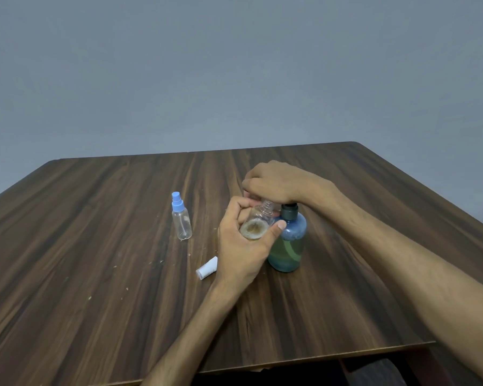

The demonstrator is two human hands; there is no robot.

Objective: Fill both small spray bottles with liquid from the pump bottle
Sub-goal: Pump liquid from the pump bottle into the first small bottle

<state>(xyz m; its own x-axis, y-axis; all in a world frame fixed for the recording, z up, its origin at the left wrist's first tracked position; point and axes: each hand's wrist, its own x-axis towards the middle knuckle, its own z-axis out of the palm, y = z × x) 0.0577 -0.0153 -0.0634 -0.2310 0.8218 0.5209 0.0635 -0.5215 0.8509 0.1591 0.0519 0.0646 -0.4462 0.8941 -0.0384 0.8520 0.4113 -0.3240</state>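
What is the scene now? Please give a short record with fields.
left hand: holds the open small bottle, tilted, its neck up at the pump
right hand: on top of the pump bottle
open bottle contents: some yellowish liquid at its bottom
second spray bottle: upright, blue cap on, looks empty
loose spray cap: lies on the table

**Uncapped spray bottle held at the pump**

The left hand [241, 246] grips an uncapped clear spray bottle [255, 222], tilted with its threaded neck toward the pump head of the blue pump bottle [288, 243]. The right hand [273, 181] rests curled on top of that pump. On the wooden tabletop [95, 274], a blue-capped spray bottle [181, 217] stands upright to the left; a removed white sprayer cap [207, 268] lies on its side near the left wrist.
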